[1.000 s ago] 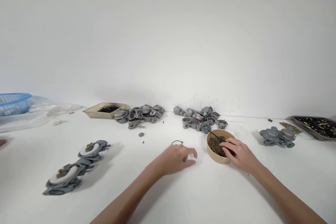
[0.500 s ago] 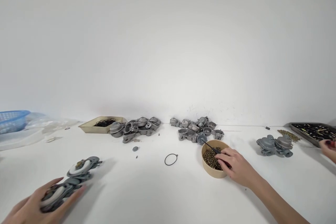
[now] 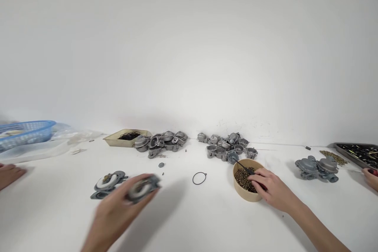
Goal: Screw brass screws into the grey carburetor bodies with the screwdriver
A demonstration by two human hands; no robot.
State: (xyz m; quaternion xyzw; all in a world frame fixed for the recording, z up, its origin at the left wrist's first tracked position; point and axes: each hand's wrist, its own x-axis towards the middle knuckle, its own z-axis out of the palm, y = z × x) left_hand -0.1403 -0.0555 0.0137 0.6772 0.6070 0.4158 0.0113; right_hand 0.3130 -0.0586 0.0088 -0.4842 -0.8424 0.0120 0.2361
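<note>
1. Gripping a grey metal part (image 3: 143,187) in the near left, the left hand (image 3: 118,210) held it — blurred — above the table (image 3: 206,220).
2. The right hand (image 3: 270,191) dipped curled fingers into the bowl (image 3: 246,195) of small pieces; whether it pinched one, I could not tell.
3. Judged next: bringing a small piece to the part — needing steady alignment.

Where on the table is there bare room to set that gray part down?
Bare patches: the near middle of the table, between the left hand holding the gray part and the right hand at the bowl; also around the black ring. Crowded along the wall: two piles of castings.
</note>
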